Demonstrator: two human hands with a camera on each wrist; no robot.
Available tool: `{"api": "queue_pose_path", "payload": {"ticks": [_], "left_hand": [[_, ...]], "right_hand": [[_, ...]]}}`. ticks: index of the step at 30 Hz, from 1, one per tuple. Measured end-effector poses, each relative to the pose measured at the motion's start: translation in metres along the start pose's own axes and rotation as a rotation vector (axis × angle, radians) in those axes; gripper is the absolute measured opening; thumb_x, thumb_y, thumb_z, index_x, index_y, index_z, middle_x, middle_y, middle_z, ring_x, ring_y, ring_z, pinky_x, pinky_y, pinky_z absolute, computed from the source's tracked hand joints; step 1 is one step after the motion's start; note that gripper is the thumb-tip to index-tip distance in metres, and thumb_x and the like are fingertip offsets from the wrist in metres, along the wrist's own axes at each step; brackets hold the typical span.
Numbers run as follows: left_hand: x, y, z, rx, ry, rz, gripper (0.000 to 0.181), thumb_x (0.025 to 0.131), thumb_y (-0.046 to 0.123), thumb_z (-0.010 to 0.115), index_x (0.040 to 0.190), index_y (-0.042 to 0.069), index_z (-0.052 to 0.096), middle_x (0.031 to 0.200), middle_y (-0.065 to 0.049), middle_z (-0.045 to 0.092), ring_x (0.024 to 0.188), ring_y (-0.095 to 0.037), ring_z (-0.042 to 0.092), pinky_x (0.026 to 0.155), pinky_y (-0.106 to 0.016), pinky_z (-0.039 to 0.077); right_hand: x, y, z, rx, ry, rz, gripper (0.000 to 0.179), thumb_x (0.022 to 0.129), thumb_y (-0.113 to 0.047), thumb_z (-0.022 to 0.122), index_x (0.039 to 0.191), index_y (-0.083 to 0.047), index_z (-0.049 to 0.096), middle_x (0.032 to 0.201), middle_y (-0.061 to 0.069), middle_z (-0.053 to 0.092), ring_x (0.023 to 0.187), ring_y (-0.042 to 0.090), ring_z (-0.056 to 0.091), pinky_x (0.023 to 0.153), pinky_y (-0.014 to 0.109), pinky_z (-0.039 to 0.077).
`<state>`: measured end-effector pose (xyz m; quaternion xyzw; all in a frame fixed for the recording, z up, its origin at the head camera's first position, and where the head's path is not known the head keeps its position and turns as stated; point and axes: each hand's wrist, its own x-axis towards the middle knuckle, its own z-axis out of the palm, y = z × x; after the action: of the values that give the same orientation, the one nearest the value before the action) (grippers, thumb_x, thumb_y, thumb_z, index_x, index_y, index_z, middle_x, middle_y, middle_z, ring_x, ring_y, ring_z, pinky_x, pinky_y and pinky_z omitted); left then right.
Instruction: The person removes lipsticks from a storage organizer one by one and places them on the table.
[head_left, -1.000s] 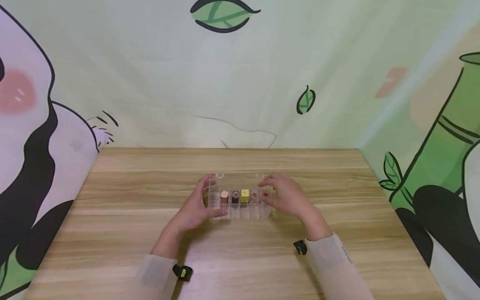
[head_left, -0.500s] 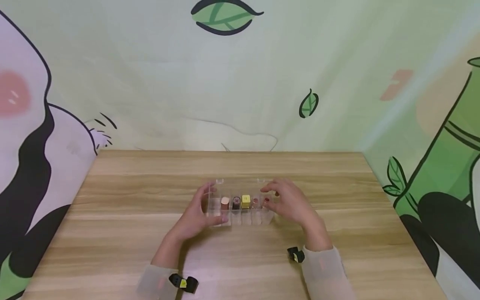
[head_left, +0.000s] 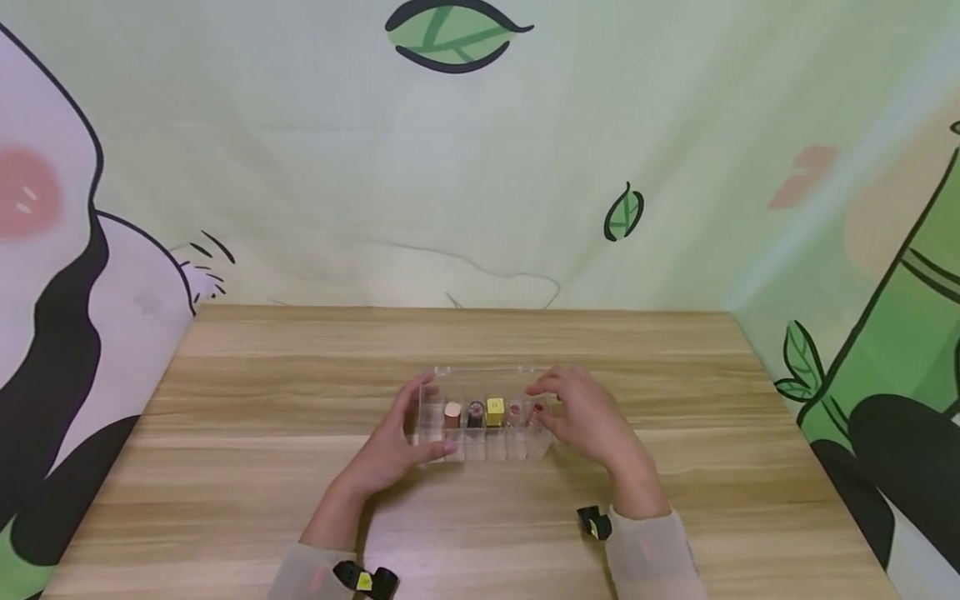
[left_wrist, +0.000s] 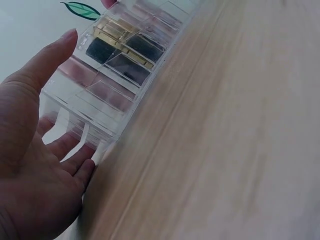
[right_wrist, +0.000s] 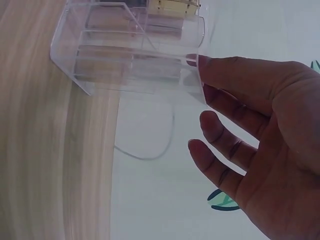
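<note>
A clear plastic lipstick organizer (head_left: 495, 447) stands on the wooden table in the head view. Several lipsticks fill its slots, among them a brown one (head_left: 452, 415), a dark one (head_left: 476, 415) and one with a yellow square top (head_left: 495, 412). My left hand (head_left: 386, 450) grips the left end, thumb along the front and fingers behind; the left wrist view shows a pink lipstick (left_wrist: 77, 70) beside the thumb. At the right end, my right hand (head_left: 588, 417) pinches the organizer's upper edge between thumb and index finger. Its other fingers (right_wrist: 210, 162) extend apart from the plastic.
The wood-grain table (head_left: 480, 533) ends at the back against a printed backdrop (head_left: 300, 167) with leaves and a panda. Black wrist cameras sit on my left sleeve (head_left: 367, 580) and my right sleeve (head_left: 594, 523).
The head view has tilted slightly, so table, organizer and hands appear lower in it. Both hands keep their places at the organizer's ends.
</note>
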<state>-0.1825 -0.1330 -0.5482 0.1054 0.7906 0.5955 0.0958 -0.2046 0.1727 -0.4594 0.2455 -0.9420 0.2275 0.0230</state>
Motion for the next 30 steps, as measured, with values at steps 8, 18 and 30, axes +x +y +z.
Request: {"api": "queue_pose_path", "payload": {"ticks": [8, 18, 30], "left_hand": [[-0.005, 0.006, 0.003, 0.023, -0.026, -0.018, 0.117, 0.091, 0.035, 0.087, 0.172, 0.04, 0.002, 0.175, -0.013, 0.025, 0.162, -0.044, 0.017, 0.128, -0.065, 0.011], [-0.004, 0.01, 0.004, -0.002, -0.045, -0.033, 0.116, 0.095, 0.034, 0.084, 0.167, 0.055, -0.005, 0.177, -0.011, 0.018, 0.163, -0.043, 0.009, 0.127, -0.067, 0.006], [-0.003, 0.008, 0.006, -0.004, -0.041, -0.042, 0.115, 0.094, 0.034, 0.085, 0.167, 0.054, -0.002, 0.176, -0.009, 0.021, 0.163, -0.041, 0.01, 0.128, -0.066, 0.005]], "right_hand": [[0.002, 0.0, 0.002, -0.014, -0.009, -0.02, 0.022, 0.09, -0.009, 0.085, 0.112, -0.009, 0.081, 0.112, 0.004, 0.076, 0.112, 0.029, 0.067, 0.1, 0.05, 0.054], [0.003, -0.001, -0.001, -0.022, -0.016, -0.027, 0.021, 0.091, -0.01, 0.085, 0.112, -0.009, 0.082, 0.113, 0.004, 0.076, 0.112, 0.029, 0.066, 0.1, 0.05, 0.054], [0.0, -0.001, -0.004, 0.005, 0.0, 0.006, 0.023, 0.092, -0.012, 0.085, 0.114, -0.009, 0.082, 0.118, 0.006, 0.075, 0.118, 0.031, 0.064, 0.104, 0.052, 0.052]]}}
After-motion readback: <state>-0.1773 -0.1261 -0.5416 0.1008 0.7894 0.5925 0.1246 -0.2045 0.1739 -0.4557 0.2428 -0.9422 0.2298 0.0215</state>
